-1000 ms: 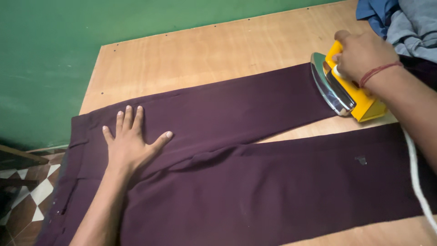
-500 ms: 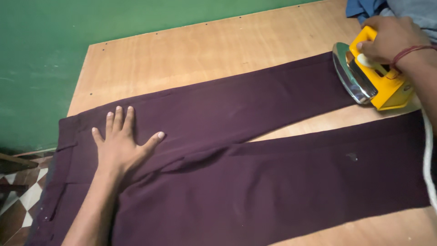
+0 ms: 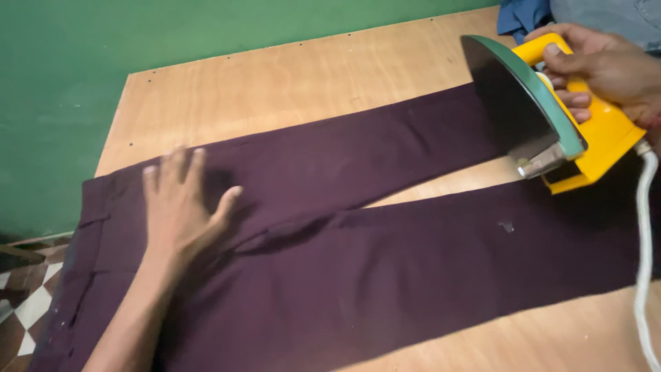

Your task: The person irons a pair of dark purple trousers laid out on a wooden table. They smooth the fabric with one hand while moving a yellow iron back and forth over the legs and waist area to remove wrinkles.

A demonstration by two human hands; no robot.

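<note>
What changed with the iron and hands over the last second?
The right hand tipped the yellow iron up off the far trouser leg, so its soleplate now faces the camera. The left hand stayed flat on the dark purple trousers; the white cord still trails.

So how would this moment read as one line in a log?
left hand: flat on maroon trousers | right hand: grip on yellow iron, tilted, soleplate showing | surface: wooden table

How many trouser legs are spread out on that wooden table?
2. One trouser leg lies farther from the person, running toward the yellow iron that the right hand holds tilted up. The other trouser leg lies nearer, below it. The left hand rests near the waistband.
</note>
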